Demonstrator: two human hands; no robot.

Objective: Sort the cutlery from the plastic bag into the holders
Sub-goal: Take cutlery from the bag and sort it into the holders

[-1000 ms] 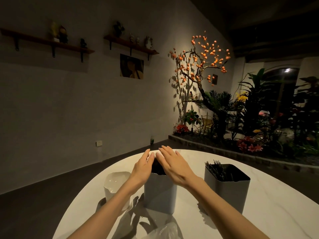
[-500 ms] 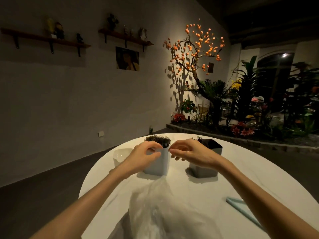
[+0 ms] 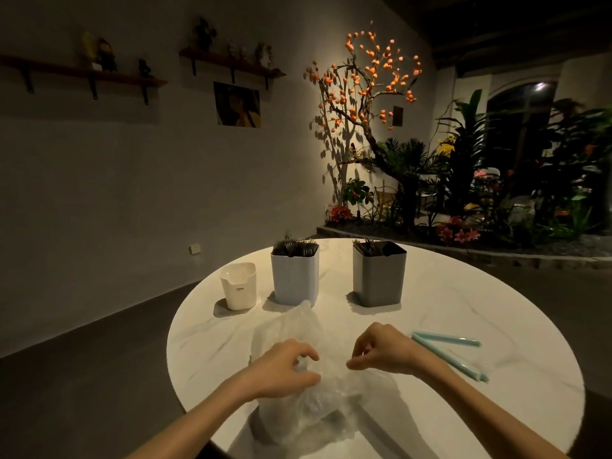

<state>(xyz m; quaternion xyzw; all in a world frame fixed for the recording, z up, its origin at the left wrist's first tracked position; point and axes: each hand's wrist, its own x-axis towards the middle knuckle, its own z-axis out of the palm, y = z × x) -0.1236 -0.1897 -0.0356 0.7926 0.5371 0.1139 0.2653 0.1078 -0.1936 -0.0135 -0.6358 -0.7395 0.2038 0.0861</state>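
Note:
A crumpled clear plastic bag [image 3: 291, 329] lies on the round white table [image 3: 463, 309] in front of me. My left hand [image 3: 284, 369] grips the bag's near part with curled fingers. My right hand [image 3: 381, 349] pinches the bag's edge just to the right. Behind the bag stand three holders: a small white one [image 3: 239, 286] at the left with nothing showing above its rim, a pale blue-grey one [image 3: 294, 276] packed with dark cutlery, and a grey one [image 3: 379, 276] with some dark cutlery. What is inside the bag cannot be made out.
A pale blue bag clip [image 3: 447, 352] lies open on the table to the right of my right hand. The table edge curves close on the left. A planter bed with a lit orange tree [image 3: 367, 94] stands beyond the table.
Both hands left the pale holder's top and came back toward me, down to the plastic bag, which they now hold. The view pulled back, so all three holders show.

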